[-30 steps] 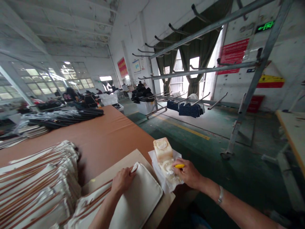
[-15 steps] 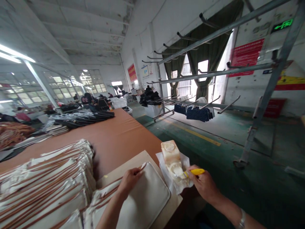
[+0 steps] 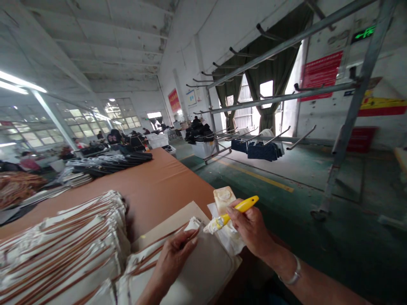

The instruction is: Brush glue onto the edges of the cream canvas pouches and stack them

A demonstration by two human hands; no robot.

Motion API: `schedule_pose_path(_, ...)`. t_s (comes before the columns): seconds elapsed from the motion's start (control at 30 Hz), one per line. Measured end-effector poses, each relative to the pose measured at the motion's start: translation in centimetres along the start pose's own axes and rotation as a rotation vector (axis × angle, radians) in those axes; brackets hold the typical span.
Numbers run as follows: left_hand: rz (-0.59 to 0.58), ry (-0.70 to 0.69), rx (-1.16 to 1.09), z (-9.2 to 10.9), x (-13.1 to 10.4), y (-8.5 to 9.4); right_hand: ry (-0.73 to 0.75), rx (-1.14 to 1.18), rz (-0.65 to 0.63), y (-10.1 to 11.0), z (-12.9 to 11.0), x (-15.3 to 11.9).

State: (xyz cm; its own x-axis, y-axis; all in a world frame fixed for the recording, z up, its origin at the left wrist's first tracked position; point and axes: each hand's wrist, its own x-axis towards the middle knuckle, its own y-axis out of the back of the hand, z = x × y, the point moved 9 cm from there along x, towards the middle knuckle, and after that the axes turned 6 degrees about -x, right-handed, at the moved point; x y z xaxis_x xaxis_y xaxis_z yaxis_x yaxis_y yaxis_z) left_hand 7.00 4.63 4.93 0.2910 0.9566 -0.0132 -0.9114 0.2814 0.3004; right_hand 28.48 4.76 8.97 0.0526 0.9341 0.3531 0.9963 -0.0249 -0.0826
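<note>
My right hand [image 3: 249,224] grips a yellow-handled brush [image 3: 243,205], its bristles coated with white paste and close to the corner of a cream piece. My left hand [image 3: 178,250] pinches the upper corner of that cream piece [image 3: 203,262], which has a brown strip along its edge. The piece lies on a beige board [image 3: 190,208]. Behind my right hand, a paste-smeared container [image 3: 224,196] rests on white plastic sheeting at the table edge, partly hidden by the hand and brush.
Cream pieces with brown strips [image 3: 63,250] are stacked at left on the brown table [image 3: 159,178]. Black items [image 3: 121,161] lie farther back. A metal rack [image 3: 346,123] with dark blue bags [image 3: 263,151] stands at right. People sit in the background.
My right hand has lifted the brush from the container and brought it left to the cream piece's corner. My left hand has shifted slightly, and that corner is raised.
</note>
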Motion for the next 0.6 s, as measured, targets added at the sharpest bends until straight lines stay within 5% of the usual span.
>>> schedule_pose_path(0.13,0.043,0.018,0.04,0.1,-0.9,-0.1,0.112,-0.137,-0.008,-0.8,-1.7,0.3)
schedule_pose_path(0.3,0.032,0.019,0.093,0.0,-1.5,-0.1,0.173,-0.193,0.089,0.9,-3.3,0.7)
schedule_pose_path(0.47,0.016,0.032,0.056,-0.1,-1.9,-0.4,0.172,-0.194,-0.029,-0.5,-3.5,-0.2)
schedule_pose_path(0.6,0.135,-0.032,0.143,1.2,-3.2,0.0,0.181,-0.212,0.049,0.3,-2.8,0.1)
